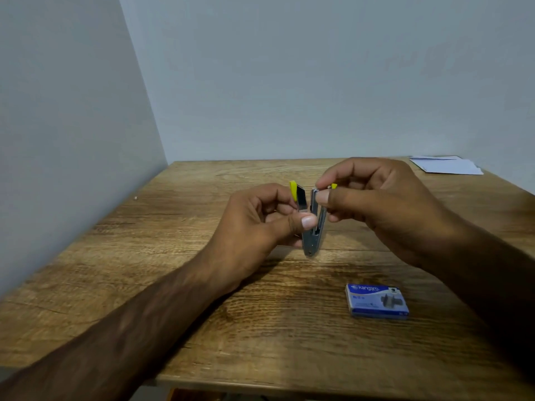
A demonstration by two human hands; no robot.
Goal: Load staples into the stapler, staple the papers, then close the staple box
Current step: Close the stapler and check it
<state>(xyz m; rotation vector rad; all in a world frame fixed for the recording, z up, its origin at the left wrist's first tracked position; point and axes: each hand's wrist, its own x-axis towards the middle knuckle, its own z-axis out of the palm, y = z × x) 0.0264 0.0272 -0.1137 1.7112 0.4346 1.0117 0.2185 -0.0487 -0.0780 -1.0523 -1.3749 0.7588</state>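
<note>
Nearest the camera, 2 bare forearms enter from the lower left and lower right of the frame and meet above the middle of the wooden table (202,328). Low and right of centre, a blue staple box (377,301) lies flat on the tabletop with its printed face up; it looks closed, though the blur makes that hard to confirm. It sits apart from both hands, under the right forearm's line.

At the centre of the frame the stapler (311,224) is held in the air above the table, standing on end with its hinge down and its 2 arms spread open in a narrow V. The left hand (260,224) is clenched on the left, yellow-tipped arm, its thumb pressed across the metal body. The right hand (376,206) pinches the top of the right arm between thumb and forefinger, beside a small yellow tab.

Farther back, at the table's upper right corner, white papers (447,164) lie flat near the wall (318,82).
</note>
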